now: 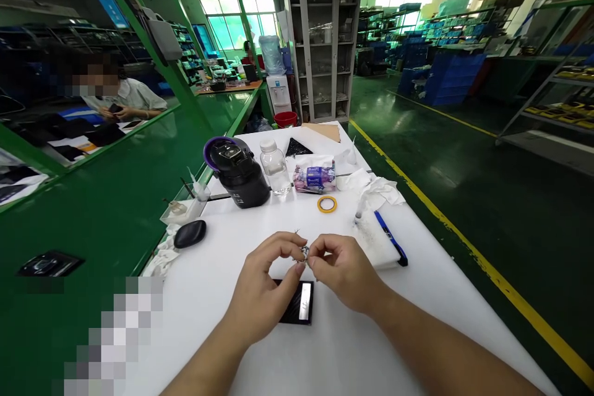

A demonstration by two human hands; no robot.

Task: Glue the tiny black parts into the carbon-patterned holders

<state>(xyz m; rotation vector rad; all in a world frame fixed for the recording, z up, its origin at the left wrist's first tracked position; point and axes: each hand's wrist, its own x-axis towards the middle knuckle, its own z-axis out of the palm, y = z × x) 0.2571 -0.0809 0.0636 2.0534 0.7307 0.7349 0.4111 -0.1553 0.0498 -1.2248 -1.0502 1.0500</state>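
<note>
Head view, left hand (264,284): thumb and fingertips pinching a small part (305,250), speckled dark and pale, its exact shape too small to tell.
Right hand (346,269): thumb and forefinger closed on that part's right edge.
Small part's place: between the hands, over the smooth white tabletop (348,346).
Near: flat black rectangle (294,310) with a shiny silver strip (304,301), its left side blocked by the left hand.
Right: dark-specked white pad (375,240), slim blue-and-black tool (391,237), crumpled tissue (380,189).
Far: yellow tape ring (327,204), glossy pack (314,178), clear bottle (275,167).
Left: rounded black case (190,234).
</note>
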